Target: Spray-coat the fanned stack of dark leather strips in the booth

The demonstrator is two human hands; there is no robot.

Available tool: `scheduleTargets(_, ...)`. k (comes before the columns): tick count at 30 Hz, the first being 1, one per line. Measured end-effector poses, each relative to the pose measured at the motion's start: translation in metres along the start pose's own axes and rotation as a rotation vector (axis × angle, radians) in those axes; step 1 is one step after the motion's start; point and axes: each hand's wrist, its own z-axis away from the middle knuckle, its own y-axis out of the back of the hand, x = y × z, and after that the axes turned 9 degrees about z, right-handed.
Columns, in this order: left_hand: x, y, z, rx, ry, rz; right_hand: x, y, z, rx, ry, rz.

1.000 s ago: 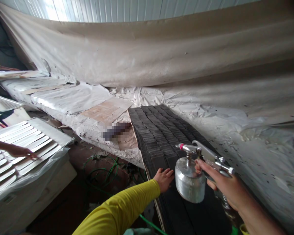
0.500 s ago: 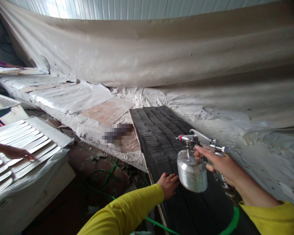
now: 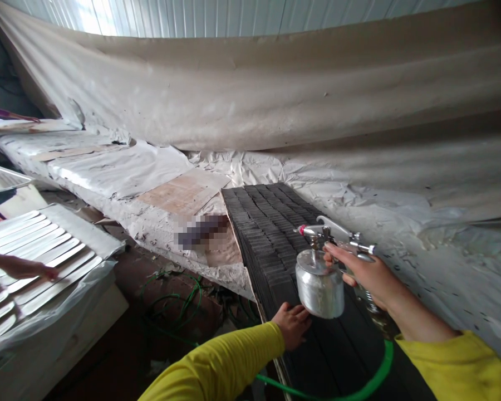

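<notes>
My right hand (image 3: 354, 270) is wrapped round the grip of a spray gun (image 3: 338, 236). Below the gun hangs its silver metal paint cup (image 3: 319, 289), and a green air hose (image 3: 382, 370) runs from the handle's lower end. The nozzle, with a red ring, points left over a board covered in rows of dark overlapping strips (image 3: 271, 223). My left hand (image 3: 292, 324) rests on the board's near left part, fingers stretched out, just left of the cup. Part of its fingertips lies close to the cup's underside.
At left, another person's hand (image 3: 33, 271) touches pale, shiny flat strips (image 3: 58, 245) on a plastic-covered box (image 3: 79, 317). A green hose coil (image 3: 179, 301) lies on the floor. A sheet-covered bench (image 3: 121, 167) runs along a hanging beige cloth (image 3: 234, 89). A blurred-out dark object (image 3: 200, 229) lies on it.
My right hand and the spray gun have moved slightly left and up. My left hand has shifted a little right and down along the board. The green hose has swung left.
</notes>
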Motion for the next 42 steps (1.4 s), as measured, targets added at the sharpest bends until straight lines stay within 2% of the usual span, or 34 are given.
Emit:
scheduleTargets(4, 0.001, 0.003, 0.001, -0.021, 0.002, -0.037, -0.006, -0.003, -0.005, -0.002, 0.020, 0.015)
scheduleTargets(11, -0.002, -0.005, 0.000, 0.002, 0.003, -0.001, -0.008, -0.010, 0.000, -0.031, -0.025, -0.013)
scheduleTargets(18, -0.008, -0.015, 0.000, 0.016, -0.006, -0.011, -0.010, -0.007, -0.013, 0.046, -0.011, -0.066)
scheduleTargets(25, -0.003, -0.008, 0.001, 0.015, -0.001, -0.020, -0.001, 0.002, -0.004, -0.015, -0.013, 0.017)
scheduleTargets(30, -0.005, -0.011, 0.001, 0.017, 0.000, -0.012, -0.007, -0.002, -0.004, 0.039, 0.024, -0.034)
scheduleTargets(39, -0.004, -0.012, 0.002, 0.013, 0.004, 0.001, -0.017, -0.010, -0.009, 0.024, 0.097, -0.023)
scheduleTargets(42, -0.005, -0.013, 0.002, 0.005, 0.004, -0.003, -0.018, -0.011, -0.011, 0.034, 0.070, -0.073)
